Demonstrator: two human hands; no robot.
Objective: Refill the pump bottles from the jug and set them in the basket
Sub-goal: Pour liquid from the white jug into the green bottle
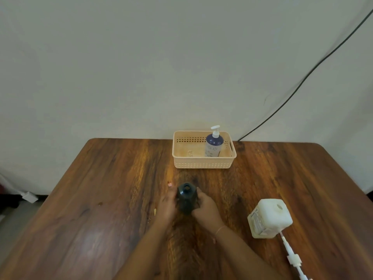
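Head view: your left hand (166, 203) and right hand (205, 205) both clasp the open dark bottle (186, 197). It looks rigid, smooth, probably light; hold its body, with the jug (269, 218) at 3 o'clock.

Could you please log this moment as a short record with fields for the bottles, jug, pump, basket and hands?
dark bottle: upright on the table, pump off, neck open
left hand: on the dark bottle's left side
right hand: on its right side
blue bottle: pump on, standing in the basket
jug: on the table, right of the hands
loose pump: lying near the jug
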